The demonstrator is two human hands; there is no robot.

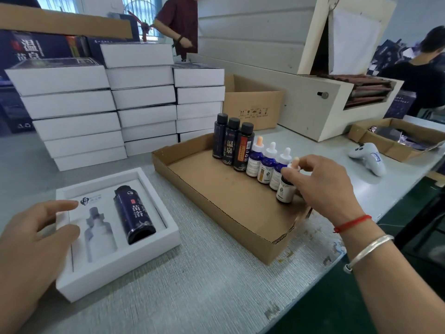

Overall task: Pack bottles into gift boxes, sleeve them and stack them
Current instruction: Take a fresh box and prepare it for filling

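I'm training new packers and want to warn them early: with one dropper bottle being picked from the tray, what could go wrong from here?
1. The right hand pinches the nearest dropper bottle close beside its neighbour; lifting it carelessly could topple the row.
2. The dropper-shaped slot in the gift box is narrow; a reversed bottle may not seat.
3. The left hand rests only on the box's edge, so pressing in could shift it.

Bare tray floor left of the bottle row; box stacks wall the back
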